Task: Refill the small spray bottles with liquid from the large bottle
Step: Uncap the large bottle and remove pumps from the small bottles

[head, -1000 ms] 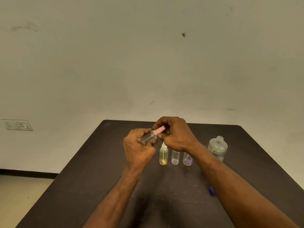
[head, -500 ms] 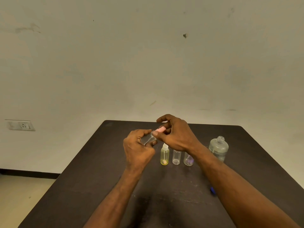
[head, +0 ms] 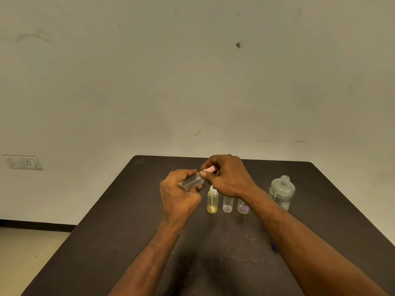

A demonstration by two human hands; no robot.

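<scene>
Above the dark table (head: pixel 132 236) my left hand (head: pixel 178 194) grips a small clear spray bottle (head: pixel 193 180), tilted with its neck to the right. My right hand (head: pixel 227 178) pinches the pink spray cap (head: pixel 210 168) at that neck. Below the hands three small bottles stand in a row: a yellow bottle (head: pixel 212 201) with a white spray top, a clear open bottle (head: pixel 227 205), and a purple-tinted bottle (head: pixel 243 208) partly hidden by my right wrist. The large clear bottle (head: pixel 281 192) stands uncapped at the right.
A small blue object (head: pixel 273 245) lies on the table, mostly hidden beside my right forearm. A wall socket (head: pixel 24 162) is on the wall at the left. The table's far edge runs close to the wall.
My right hand's fingers have curled back over the pink cap after lifting off it half a second ago. Both hands and the held bottle stay in nearly the same place.
</scene>
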